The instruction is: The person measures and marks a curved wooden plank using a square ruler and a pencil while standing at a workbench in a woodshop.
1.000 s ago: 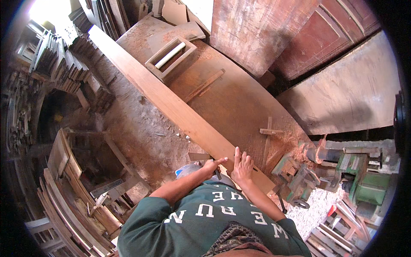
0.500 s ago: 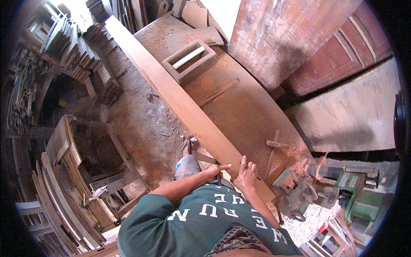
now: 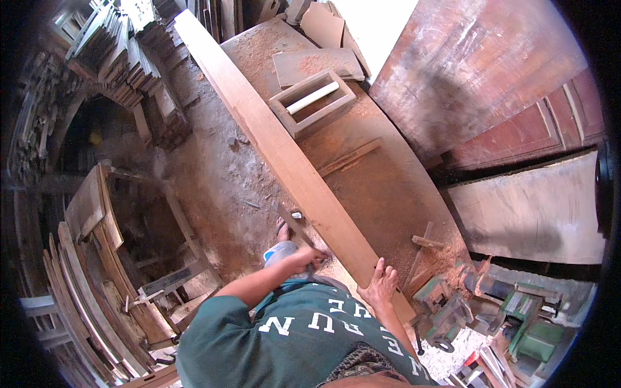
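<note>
A long, pale brown wooden board [image 3: 278, 152] runs slantwise from the far left to just in front of me, lying along the workbench's left edge. Across its near end lies my right hand [image 3: 380, 288], thumb at one edge and fingers over the other, gripping it. My left hand [image 3: 309, 258] is closed beside the board, to its left. From that hand a long, flat, narrow blade [image 3: 294, 223], perhaps a handsaw's, points away over the floor; its handle is hidden by the fingers.
The workbench [image 3: 388, 194] carries sawdust, a wooden box frame [image 3: 313, 102] with a white rod, and a loose strip [image 3: 349, 157]. A green metal machine [image 3: 533, 323] stands at near right. Large panels [image 3: 472, 71] lean behind the bench. Stacked timber [image 3: 116, 71] fills the left side.
My left hand has drawn away from the board's edge, down and left, with the blade swinging to point farther forward. My right hand's fingers have settled over the board. The view has shifted slightly.
</note>
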The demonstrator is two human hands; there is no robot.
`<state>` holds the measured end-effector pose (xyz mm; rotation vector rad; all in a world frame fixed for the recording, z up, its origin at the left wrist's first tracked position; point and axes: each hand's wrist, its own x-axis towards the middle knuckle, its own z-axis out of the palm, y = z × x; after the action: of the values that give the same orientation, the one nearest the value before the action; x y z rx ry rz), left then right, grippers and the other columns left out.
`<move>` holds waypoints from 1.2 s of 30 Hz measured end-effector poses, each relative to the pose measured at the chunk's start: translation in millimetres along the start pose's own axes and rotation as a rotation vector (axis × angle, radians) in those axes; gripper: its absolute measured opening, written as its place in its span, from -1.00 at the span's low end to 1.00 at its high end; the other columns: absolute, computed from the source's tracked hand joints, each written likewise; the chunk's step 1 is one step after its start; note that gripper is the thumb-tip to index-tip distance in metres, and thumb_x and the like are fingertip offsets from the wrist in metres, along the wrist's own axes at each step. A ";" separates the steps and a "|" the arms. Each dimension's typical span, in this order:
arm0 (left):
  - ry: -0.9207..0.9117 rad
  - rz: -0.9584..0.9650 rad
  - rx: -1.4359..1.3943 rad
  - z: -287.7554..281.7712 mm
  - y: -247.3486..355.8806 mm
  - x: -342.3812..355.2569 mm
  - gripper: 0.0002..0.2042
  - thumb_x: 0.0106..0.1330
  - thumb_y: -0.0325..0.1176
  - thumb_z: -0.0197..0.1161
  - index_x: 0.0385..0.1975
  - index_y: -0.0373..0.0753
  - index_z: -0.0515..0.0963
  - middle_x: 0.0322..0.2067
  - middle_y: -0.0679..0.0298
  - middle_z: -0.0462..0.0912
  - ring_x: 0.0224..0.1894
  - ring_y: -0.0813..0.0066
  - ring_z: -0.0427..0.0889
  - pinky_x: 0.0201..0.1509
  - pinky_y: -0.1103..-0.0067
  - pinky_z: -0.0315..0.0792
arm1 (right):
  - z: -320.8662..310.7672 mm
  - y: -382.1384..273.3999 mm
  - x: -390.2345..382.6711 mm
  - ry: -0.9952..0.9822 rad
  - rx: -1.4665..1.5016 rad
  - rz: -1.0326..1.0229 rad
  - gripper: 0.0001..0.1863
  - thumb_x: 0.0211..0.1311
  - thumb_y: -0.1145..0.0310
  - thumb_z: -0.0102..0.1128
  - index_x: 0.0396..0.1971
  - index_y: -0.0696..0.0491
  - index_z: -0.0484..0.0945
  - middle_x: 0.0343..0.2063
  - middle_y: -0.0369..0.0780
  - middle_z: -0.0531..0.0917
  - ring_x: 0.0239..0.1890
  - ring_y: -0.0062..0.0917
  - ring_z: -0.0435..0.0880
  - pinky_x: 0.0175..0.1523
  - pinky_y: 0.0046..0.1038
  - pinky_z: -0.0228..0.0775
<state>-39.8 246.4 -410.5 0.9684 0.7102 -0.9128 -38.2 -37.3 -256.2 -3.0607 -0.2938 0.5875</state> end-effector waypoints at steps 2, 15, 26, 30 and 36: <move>0.153 -0.022 -0.158 -28.6 58.8 -60.0 -0.75 0.25 -0.42 0.26 -0.13 -0.37 0.68 -0.45 0.20 0.54 -0.54 0.36 0.45 -0.45 0.49 0.41 | 2.6 0.9 -3.1 0.031 0.021 -0.005 0.41 -0.33 -0.03 0.66 0.50 0.11 -0.09 0.01 0.01 0.32 0.05 -0.10 0.31 0.25 -0.01 0.20; 0.485 0.464 -0.447 -201.3 288.0 -22.6 -0.42 0.11 0.32 0.48 -0.24 -0.11 0.58 -0.56 0.42 0.51 -0.66 0.68 0.31 -0.63 0.69 0.24 | 8.9 -6.6 0.6 -0.010 -0.010 0.045 0.42 -0.32 -0.05 0.68 0.51 0.07 -0.11 0.07 0.03 0.33 0.10 -0.04 0.32 0.29 0.03 0.23; 0.455 0.452 -0.254 -183.1 309.3 -25.3 -0.49 0.15 0.31 0.43 -0.30 -0.06 0.66 -0.61 0.46 0.48 -0.70 0.64 0.26 -0.62 0.65 0.15 | -81.0 -33.7 22.7 -0.085 0.270 0.118 0.07 -0.04 -0.02 0.60 0.41 0.11 0.20 0.24 0.06 0.35 0.33 0.01 0.35 0.33 0.04 0.31; 0.421 0.412 -0.245 -173.6 314.5 -39.1 -0.52 0.18 0.29 0.42 -0.27 -0.02 0.65 -0.59 0.48 0.49 -0.69 0.68 0.25 -0.60 0.65 0.13 | -67.5 -36.1 97.3 0.171 0.472 0.099 -0.43 0.13 0.22 0.49 0.07 0.18 0.53 0.03 0.04 0.55 0.12 -0.02 0.57 0.19 -0.15 0.47; 0.398 0.385 -0.260 -184.5 310.4 -33.5 -0.52 0.19 0.29 0.42 -0.23 0.00 0.61 -0.53 0.51 0.46 -0.70 0.71 0.21 -0.62 0.71 0.15 | -170.6 -141.6 256.1 0.323 0.610 -0.278 -0.65 0.24 0.27 0.40 -0.08 0.16 0.60 -0.08 -0.03 0.65 -0.01 -0.09 0.67 0.06 -0.19 0.55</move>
<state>201.1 508.6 -341.5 1.0170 0.9120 -0.2817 232.4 153.5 -184.8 -2.4138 -0.4252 0.1239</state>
